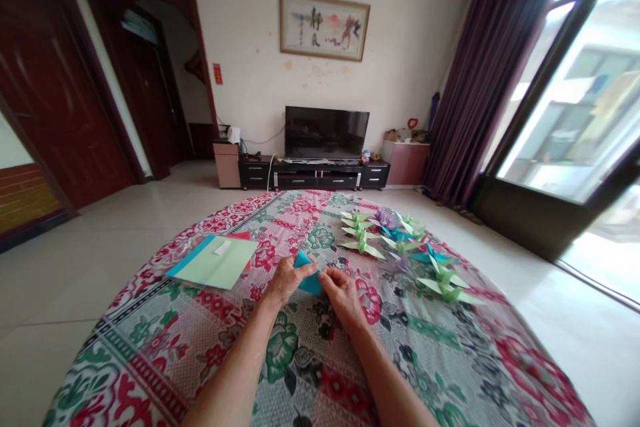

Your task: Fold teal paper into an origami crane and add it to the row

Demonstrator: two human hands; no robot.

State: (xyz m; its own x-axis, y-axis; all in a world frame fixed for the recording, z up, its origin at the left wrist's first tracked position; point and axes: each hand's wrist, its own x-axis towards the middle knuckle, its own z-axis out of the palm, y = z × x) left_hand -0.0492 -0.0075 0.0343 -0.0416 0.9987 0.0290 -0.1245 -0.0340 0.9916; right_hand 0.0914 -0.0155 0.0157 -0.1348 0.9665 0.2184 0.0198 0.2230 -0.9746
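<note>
Holding the teal paper [307, 273] between both hands, the person keeps it low over the floral blanket [310, 373] and just ahead of the body; the piece is already folded, with one pointed corner standing up and away from the person.

Position of the paper relative to the hands:
- the left hand [286, 278] lies on the left side of the piece, its fingers [299, 267] closed around the upper corner and pinching it;
- the right hand [343, 295] lies on the right side and slightly nearer the body, its fingers [329, 276] closed on the lower right edge;
- the paper spans the gap between the two hands and touches both; neither hand is clearly nearer than the other.

The long axis of the piece appears to run from the far left corner down toward the near right; the underside is hidden by the fingers, so whether it rests on the blanket cannot be told.

Surroundings: a stack of coloured sheets [215, 263] in a clear sleeve lies on the blanket to the left, well apart from the left hand; a group of folded paper cranes [400, 243] lies to the right and beyond the right hand, also apart; a television [327, 133] stands against the far wall.
</note>
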